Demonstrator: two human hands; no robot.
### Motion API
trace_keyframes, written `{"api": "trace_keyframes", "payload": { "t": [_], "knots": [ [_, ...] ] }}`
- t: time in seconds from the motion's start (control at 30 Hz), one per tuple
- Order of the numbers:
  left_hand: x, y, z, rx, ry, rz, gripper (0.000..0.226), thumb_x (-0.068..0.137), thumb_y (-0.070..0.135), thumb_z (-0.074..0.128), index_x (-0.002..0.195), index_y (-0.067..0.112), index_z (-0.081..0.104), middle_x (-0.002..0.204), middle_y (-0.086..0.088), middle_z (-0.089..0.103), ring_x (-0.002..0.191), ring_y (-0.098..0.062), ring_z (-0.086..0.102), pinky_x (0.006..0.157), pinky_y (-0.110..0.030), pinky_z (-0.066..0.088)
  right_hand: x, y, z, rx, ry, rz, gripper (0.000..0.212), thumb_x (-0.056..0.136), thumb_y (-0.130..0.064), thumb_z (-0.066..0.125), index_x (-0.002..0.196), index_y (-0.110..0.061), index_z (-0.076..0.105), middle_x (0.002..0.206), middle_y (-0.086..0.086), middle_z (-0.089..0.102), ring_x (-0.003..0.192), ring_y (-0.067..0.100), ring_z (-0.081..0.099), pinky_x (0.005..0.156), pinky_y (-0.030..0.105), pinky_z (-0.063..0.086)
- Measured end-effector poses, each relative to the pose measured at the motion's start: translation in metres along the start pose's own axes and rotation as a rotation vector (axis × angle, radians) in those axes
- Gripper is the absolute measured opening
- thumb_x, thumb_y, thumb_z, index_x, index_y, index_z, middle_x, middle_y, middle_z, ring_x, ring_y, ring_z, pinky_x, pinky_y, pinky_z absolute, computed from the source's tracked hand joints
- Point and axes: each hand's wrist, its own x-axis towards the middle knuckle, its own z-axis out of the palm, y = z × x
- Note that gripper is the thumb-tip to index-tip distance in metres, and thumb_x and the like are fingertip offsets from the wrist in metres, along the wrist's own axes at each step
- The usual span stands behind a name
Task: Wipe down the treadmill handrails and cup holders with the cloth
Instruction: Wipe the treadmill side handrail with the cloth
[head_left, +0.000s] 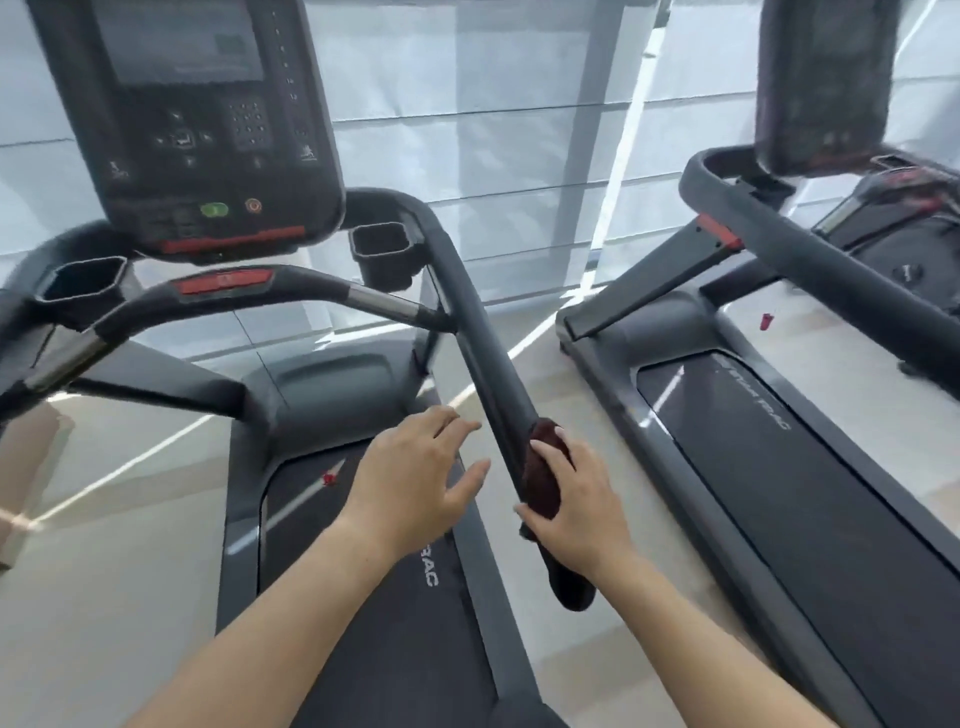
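Forearms bare (no sleeves, jewellery).

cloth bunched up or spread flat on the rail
Bunched: the cloth is wadded around the right handrail under the right hand.

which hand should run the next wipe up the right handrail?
Right. The right hand already presses the dark red cloth around the right handrail; the left hand hovers open beside it, empty.
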Motion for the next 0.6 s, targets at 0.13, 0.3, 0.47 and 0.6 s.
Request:
{"api": "trace_keyframes", "payload": {
  "t": [0.13, 0.3, 0.47, 0.6],
  "knots": [
    [0.018, -0.011, 0.008, -0.022, -0.050, 0.055, 0.047, 0.090, 0.049, 0.040, 0.129, 0.026, 0.049, 0.130, 0.004, 0.053, 0.118, -0.014, 0.050, 0.096, -0.032, 0.043, 0.006, 0.000, 0.015, -0.113, 0.037, 0.045, 0.082, 0.075, -0.054, 0.067, 0.143, -0.031, 0.029, 0.153, -0.003, 0.021, 0.139, 0.022, 0.021, 0.102, 0.049, 0.041],
    [0.053, -0.028, 0.024, -0.032, -0.098, 0.102, 0.043, 0.090, 0.045, 0.043, 0.129, 0.027, 0.049, 0.129, 0.006, 0.053, 0.117, -0.013, 0.050, 0.094, -0.031, 0.042, 0.030, 0.003, 0.032, -0.146, 0.081, 0.162, 0.087, 0.074, -0.055, 0.066, 0.145, -0.028, 0.023, 0.155, 0.003, 0.020, 0.137, 0.029, 0.024, 0.099, 0.046, 0.043],
    [0.083, -0.049, 0.035, 0.000, -0.156, 0.139, 0.040, 0.092, 0.041, 0.044, 0.128, 0.026, 0.049, 0.130, 0.006, 0.052, 0.118, -0.013, 0.049, 0.095, -0.031, 0.042, 0.069, -0.003, 0.036, -0.124, 0.084, 0.224, 0.085, 0.078, -0.054, 0.063, 0.146, -0.026, 0.020, 0.154, 0.005, 0.020, 0.132, 0.028, 0.029, 0.097, 0.042, 0.043],
    [0.105, -0.065, 0.042, 0.021, -0.170, 0.199, 0.040, 0.092, 0.038, 0.046, 0.129, 0.024, 0.050, 0.132, 0.004, 0.052, 0.119, -0.015, 0.049, 0.096, -0.031, 0.042, 0.060, -0.007, 0.034, -0.132, 0.070, 0.187, 0.085, 0.079, -0.058, 0.059, 0.147, -0.028, 0.018, 0.157, 0.003, 0.015, 0.138, 0.027, 0.021, 0.102, 0.042, 0.039]
  ]
}}
